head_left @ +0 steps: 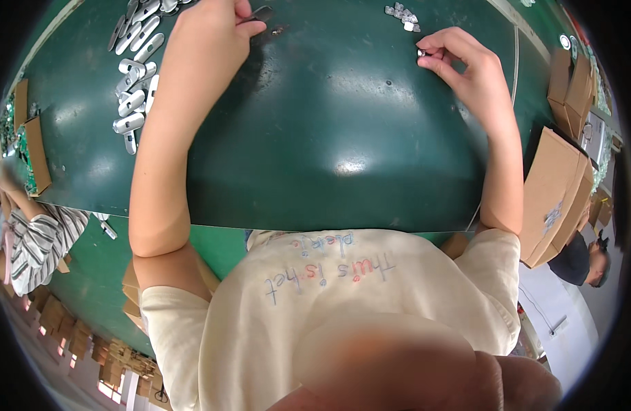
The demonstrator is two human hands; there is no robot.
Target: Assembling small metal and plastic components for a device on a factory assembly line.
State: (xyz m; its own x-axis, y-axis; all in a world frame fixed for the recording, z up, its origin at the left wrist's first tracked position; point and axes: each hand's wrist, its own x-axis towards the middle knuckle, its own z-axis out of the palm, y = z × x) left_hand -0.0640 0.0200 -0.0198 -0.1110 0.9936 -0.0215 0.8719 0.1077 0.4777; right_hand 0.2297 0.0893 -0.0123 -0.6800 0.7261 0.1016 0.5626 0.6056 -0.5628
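Observation:
My left hand point(219, 31) is at the far left of the green table point(349, 116), its fingers closed on a dark, flat, rounded metal piece point(262, 13). Just beside that piece lies a tiny brownish bit point(277, 31), too small to name. To the left of my forearm, several silver oval metal casings point(131, 103) with small slots lie in a loose pile that runs up to the far edge of view. My right hand point(463, 61) hovers at the far right, thumb and forefinger pinching a small shiny metal part point(421, 53). A cluster of small clear or silvery pieces point(402, 14) sits beyond it.
Open cardboard boxes point(555, 198) stand to the right of the table, and another box point(36, 154) with green items is at the left. A person in a striped top point(41, 240) is at the left; another person in dark clothing point(570, 260) is at the right.

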